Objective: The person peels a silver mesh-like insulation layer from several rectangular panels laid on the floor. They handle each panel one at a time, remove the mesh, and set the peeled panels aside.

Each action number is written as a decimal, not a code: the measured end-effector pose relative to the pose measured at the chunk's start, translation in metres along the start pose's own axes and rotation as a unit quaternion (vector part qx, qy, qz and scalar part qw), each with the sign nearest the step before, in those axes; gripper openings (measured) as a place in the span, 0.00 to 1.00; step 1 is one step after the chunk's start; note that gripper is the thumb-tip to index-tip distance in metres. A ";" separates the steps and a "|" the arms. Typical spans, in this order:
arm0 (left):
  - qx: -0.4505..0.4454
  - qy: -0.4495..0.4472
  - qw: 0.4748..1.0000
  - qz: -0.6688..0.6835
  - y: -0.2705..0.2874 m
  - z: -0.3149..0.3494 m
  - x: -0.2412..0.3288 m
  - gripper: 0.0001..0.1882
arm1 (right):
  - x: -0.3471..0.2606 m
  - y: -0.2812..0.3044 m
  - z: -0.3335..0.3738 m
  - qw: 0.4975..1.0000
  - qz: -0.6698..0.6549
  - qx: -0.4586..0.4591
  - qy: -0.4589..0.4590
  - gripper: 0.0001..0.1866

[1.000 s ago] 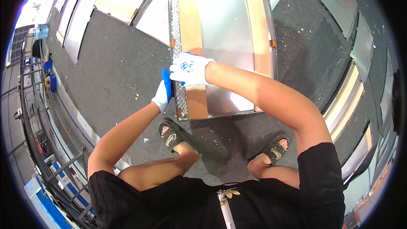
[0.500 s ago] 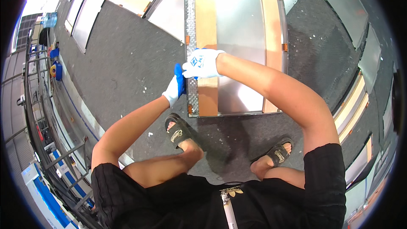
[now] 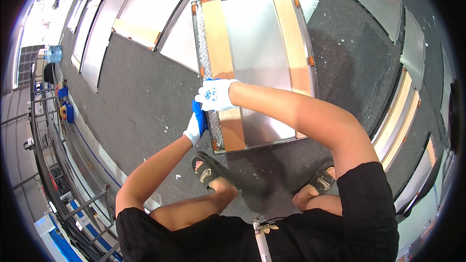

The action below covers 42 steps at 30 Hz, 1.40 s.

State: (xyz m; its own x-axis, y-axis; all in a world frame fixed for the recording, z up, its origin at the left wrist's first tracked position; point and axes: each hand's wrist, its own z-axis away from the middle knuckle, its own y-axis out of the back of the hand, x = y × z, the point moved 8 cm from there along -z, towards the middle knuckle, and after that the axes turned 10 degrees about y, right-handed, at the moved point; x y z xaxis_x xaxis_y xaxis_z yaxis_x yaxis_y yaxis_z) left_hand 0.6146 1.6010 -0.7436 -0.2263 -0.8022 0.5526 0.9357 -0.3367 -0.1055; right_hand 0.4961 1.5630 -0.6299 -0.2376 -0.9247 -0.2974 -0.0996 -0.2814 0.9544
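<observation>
A rectangular metal panel (image 3: 257,39) lies in front of me, with two tan strips (image 3: 217,34) running along its length. A silvery, bumpy strip (image 3: 202,43) follows its left edge, and orange clips (image 3: 311,61) sit around the rim. My right hand (image 3: 216,95), in a white glove with blue coating, reaches across the panel; its fingers curl over the left edge. Just below it, my left hand (image 3: 196,123), gloved alike, stands with straight fingers and its blue palm side against the outside of that edge. The fingertips of both hands are close together. Any small thing under them is hidden.
More metal panels (image 3: 153,5) lie on the dark floor at the far left, others (image 3: 376,2) at the far right. Panels with pale strips (image 3: 395,116) lie at right. A metal rack (image 3: 43,136) runs along the left; a blue water bottle (image 3: 53,54) stands beyond it.
The whole view has shifted and turned slightly, so the panel appears lower, further left and tilted. Both hands remain at about the same stretch of its left edge.
</observation>
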 end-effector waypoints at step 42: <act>0.065 -0.011 0.997 0.048 0.023 -0.008 0.036 0.39 | 0.018 0.033 0.466 0.882 0.071 0.066 -0.461 0.14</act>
State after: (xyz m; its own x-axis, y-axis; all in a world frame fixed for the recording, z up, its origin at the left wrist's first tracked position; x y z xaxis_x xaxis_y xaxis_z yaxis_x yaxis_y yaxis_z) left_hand 0.6262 1.5604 -0.7333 -0.1295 -0.8157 0.5638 0.9803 -0.1908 -0.0508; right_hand 0.0378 1.6564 -0.6160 -0.9352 -0.3305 -0.1270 -0.1024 -0.0908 0.9906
